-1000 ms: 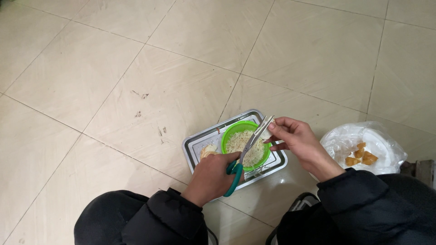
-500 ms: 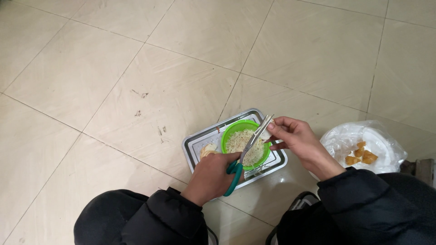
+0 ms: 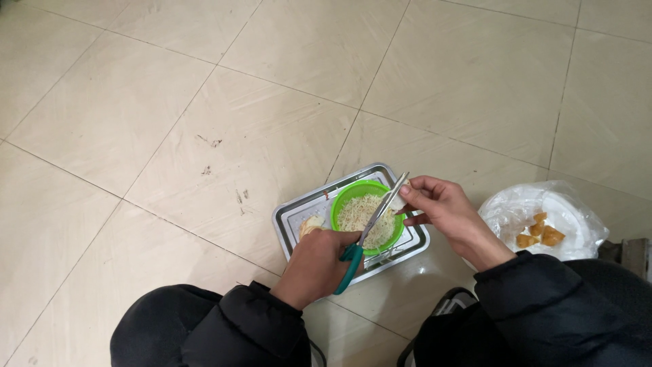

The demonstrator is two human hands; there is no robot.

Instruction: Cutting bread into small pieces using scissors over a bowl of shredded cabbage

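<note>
My left hand (image 3: 318, 261) grips scissors (image 3: 370, 228) by their teal handles, the metal blades angled up to the right over a green bowl (image 3: 348, 197). The bowl holds pale shredded pieces and stands in a shiny metal tray (image 3: 293, 219) on the tiled floor. My right hand (image 3: 445, 214) pinches a small pale piece at the blade tips, just above the bowl's far right rim. Another pale chunk (image 3: 311, 224) lies in the tray beside my left hand.
A clear plastic bag over a white plate (image 3: 543, 214) with several orange-brown chunks (image 3: 540, 230) lies on the floor to the right. My dark-sleeved arms and knees fill the bottom edge. Beige floor tiles spread to the left and beyond.
The hands, scissors and bowl have barely shifted; the right hand stays at the blade tips.
</note>
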